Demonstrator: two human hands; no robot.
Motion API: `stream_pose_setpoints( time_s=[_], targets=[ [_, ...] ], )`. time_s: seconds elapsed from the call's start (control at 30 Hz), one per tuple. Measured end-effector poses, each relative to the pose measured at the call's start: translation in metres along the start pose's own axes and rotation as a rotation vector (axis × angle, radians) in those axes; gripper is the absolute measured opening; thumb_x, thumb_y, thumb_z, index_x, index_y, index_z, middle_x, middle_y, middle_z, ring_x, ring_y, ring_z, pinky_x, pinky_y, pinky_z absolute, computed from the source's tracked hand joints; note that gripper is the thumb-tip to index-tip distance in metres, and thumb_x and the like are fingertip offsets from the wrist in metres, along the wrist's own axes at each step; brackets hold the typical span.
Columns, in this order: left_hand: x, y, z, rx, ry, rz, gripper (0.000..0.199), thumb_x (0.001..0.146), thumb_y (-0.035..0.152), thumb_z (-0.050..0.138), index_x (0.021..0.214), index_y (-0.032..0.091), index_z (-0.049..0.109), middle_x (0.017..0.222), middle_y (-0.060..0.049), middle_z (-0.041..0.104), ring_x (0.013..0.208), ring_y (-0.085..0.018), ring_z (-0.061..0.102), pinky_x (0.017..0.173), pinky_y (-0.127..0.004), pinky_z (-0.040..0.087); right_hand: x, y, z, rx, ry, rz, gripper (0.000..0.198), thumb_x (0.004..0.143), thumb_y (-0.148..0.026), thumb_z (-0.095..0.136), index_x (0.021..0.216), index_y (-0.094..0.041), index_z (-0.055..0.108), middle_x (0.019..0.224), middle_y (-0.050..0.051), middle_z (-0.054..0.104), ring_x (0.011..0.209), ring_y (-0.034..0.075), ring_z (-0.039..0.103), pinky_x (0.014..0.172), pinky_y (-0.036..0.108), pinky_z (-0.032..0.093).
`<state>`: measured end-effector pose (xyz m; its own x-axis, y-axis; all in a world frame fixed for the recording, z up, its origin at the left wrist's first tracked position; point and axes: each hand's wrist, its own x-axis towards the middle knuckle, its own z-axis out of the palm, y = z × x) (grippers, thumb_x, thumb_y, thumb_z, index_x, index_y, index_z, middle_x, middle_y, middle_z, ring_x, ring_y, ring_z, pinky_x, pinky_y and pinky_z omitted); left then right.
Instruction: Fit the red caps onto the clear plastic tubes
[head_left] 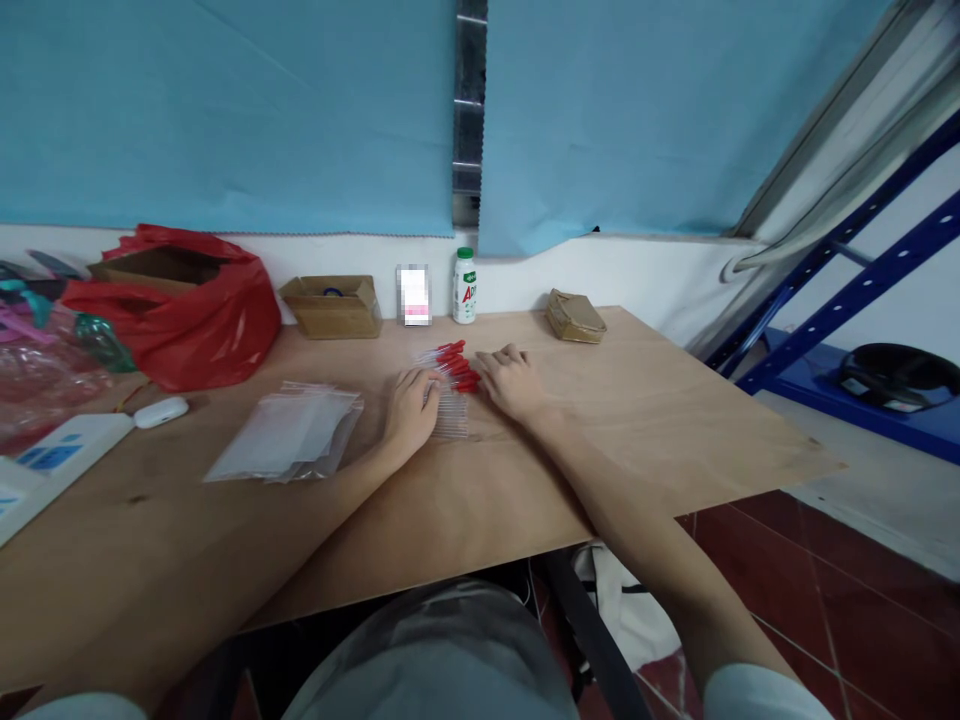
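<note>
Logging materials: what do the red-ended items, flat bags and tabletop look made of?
Red-ended items: likely plastic; solid, bright red ends on thin, pale shafts, too small to be sure.
Flat bags: thin film, probably plastic; partly see-through, slightly glossy.
Tabletop: wood or plywood, fairly matt; grain and knots show.

On table [480, 520], along back, left to right: bag [217, 335], box [336, 312], phone [415, 296], bottle [465, 290], parcel [575, 318]; before bottle, between left hand [412, 408] and right hand [513, 385]: sticks [452, 360]; left of left hand: pouches [292, 435]
</note>
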<state>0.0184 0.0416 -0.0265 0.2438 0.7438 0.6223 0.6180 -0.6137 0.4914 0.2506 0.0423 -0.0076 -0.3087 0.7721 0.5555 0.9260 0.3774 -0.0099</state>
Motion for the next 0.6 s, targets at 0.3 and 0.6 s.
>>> stream_pose_setpoints(
  time_s=[0.3,0.6],
  targets=[
    [0.0,0.0,0.0,0.003,0.025,-0.023,0.018,0.096,0.014,0.051,0.105,0.023,0.065,0.113,-0.009,0.072,0.115,-0.028,0.063,0.106,-0.046,0.048,0.001,-0.011,0.006,0.026,-0.042,-0.003,0.021,0.102,-0.022,0.054,0.116,-0.02,0.07,0.113,0.015,0.076,0.115,0.033,0.054,0.1,0.051,0.039],
    [-0.004,0.004,-0.002,-0.076,0.15,0.021,0.021,0.099,0.017,0.055,0.119,0.022,0.061,0.104,-0.006,0.072,0.099,-0.022,0.068,0.093,-0.037,0.053,0.001,-0.02,-0.019,0.591,0.399,0.071,0.026,0.104,-0.03,0.052,0.129,-0.021,0.055,0.118,0.011,0.069,0.114,0.027,0.062,0.105,0.048,0.048]
  ],
)
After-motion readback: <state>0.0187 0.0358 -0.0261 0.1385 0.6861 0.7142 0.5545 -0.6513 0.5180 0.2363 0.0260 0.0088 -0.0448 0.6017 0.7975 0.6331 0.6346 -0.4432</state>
